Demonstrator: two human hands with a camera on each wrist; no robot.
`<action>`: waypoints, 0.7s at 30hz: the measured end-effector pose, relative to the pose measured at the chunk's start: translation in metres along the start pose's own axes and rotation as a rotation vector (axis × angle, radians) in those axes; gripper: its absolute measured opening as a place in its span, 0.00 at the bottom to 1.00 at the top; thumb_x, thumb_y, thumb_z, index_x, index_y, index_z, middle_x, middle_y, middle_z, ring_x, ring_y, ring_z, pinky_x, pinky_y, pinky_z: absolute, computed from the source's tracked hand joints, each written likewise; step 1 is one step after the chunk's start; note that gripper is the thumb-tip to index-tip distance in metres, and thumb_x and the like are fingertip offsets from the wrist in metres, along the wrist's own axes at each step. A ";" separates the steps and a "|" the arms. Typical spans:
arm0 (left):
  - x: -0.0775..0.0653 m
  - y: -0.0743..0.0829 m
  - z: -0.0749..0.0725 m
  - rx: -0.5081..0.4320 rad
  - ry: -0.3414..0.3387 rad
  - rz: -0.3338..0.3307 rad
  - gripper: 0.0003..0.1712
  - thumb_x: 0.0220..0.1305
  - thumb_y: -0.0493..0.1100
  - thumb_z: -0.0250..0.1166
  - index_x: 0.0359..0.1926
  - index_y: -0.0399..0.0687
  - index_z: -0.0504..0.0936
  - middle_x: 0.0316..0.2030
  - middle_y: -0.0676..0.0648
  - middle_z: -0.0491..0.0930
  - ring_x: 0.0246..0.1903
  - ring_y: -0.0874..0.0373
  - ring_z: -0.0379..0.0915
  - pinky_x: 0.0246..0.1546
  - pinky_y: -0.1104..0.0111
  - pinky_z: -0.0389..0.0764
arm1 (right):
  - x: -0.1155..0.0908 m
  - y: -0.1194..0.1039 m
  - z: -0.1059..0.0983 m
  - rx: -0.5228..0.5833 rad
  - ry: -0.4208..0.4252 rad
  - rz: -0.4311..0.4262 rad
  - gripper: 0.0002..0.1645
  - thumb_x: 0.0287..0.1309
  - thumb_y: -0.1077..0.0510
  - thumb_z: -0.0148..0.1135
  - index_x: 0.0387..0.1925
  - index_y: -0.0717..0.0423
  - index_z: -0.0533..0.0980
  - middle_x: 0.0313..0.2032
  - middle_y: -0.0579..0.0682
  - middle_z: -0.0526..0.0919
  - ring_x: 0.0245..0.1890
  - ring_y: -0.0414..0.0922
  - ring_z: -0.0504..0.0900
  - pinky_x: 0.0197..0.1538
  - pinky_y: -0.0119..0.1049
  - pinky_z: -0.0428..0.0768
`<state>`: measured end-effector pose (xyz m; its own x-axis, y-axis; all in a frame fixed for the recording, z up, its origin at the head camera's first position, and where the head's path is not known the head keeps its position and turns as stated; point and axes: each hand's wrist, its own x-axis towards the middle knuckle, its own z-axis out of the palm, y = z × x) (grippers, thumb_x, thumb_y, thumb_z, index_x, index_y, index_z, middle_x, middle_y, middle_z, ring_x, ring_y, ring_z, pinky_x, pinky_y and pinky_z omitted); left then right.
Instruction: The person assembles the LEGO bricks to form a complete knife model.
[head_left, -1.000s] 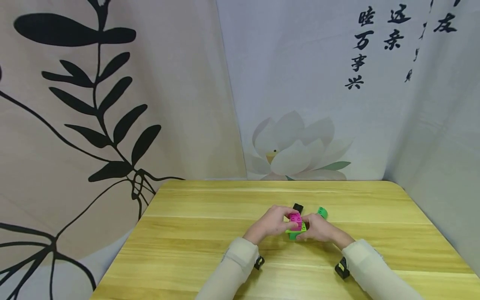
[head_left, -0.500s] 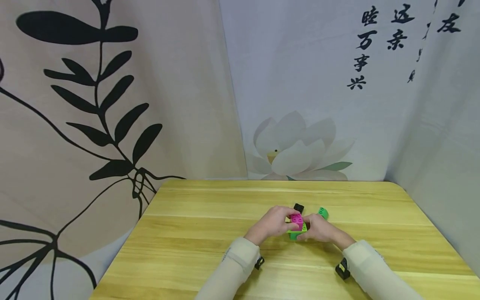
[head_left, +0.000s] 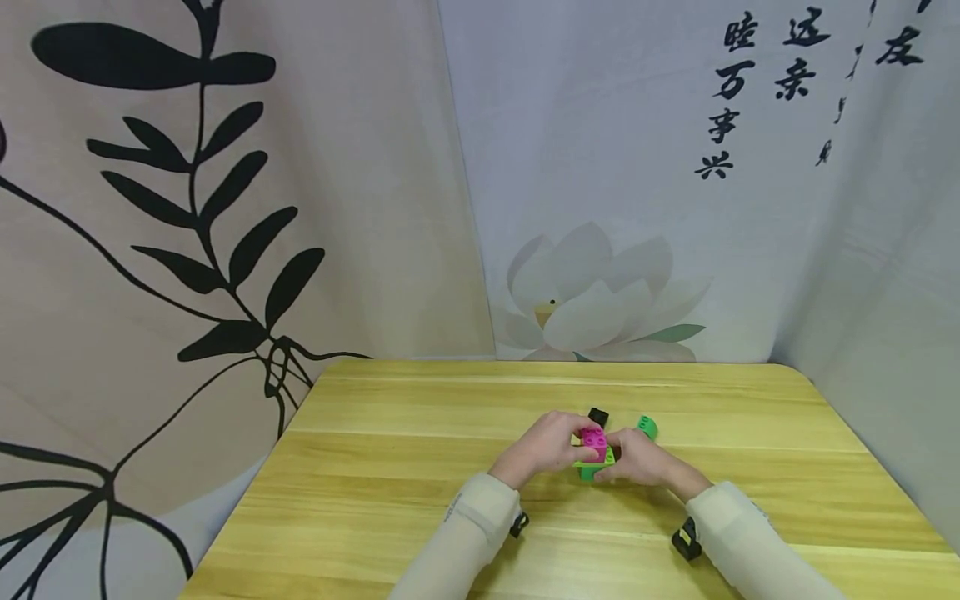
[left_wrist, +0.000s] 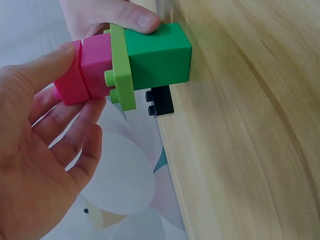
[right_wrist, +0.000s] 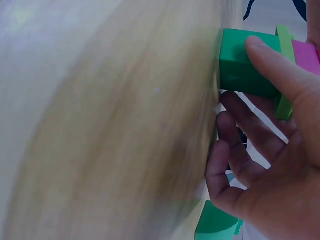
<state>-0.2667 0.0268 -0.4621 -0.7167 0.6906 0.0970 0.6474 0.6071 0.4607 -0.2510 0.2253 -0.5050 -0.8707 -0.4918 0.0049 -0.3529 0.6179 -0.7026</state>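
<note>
Wooden table (head_left: pixel 375 483), and your left hand (head_left: pixel 550 442) pinches pink bricks (left_wrist: pixel 97 60); your right hand (head_left: pixel 637 457) grips the green brick (left_wrist: pixel 159 59) below them!

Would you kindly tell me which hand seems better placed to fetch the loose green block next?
Probably the right hand: the loose green block lies just beyond it, though that hand would first release the bottom green block. The left hand, gripping the pink blocks, is farther away.
</note>
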 end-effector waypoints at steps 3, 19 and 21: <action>0.000 0.000 0.000 -0.006 0.004 -0.003 0.18 0.60 0.51 0.66 0.50 0.53 0.81 0.38 0.59 0.80 0.35 0.69 0.73 0.33 0.80 0.71 | 0.000 0.000 0.000 0.004 -0.001 -0.004 0.12 0.47 0.52 0.74 0.33 0.50 0.80 0.17 0.40 0.70 0.17 0.34 0.64 0.20 0.28 0.62; -0.002 -0.001 0.002 0.016 0.007 0.003 0.19 0.60 0.53 0.66 0.51 0.53 0.81 0.37 0.61 0.80 0.30 0.73 0.70 0.31 0.80 0.70 | 0.000 0.000 0.000 -0.006 -0.004 -0.012 0.13 0.47 0.52 0.73 0.34 0.51 0.80 0.17 0.40 0.69 0.17 0.35 0.63 0.20 0.28 0.62; -0.002 -0.001 0.003 0.015 0.010 0.008 0.18 0.60 0.53 0.66 0.50 0.54 0.81 0.36 0.61 0.80 0.30 0.72 0.69 0.31 0.80 0.70 | 0.000 0.000 0.000 -0.018 0.001 -0.011 0.13 0.47 0.52 0.73 0.34 0.50 0.80 0.17 0.40 0.70 0.17 0.35 0.63 0.20 0.28 0.62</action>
<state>-0.2651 0.0259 -0.4652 -0.7140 0.6916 0.1090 0.6567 0.6077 0.4465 -0.2505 0.2255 -0.5053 -0.8671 -0.4980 0.0127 -0.3682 0.6235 -0.6897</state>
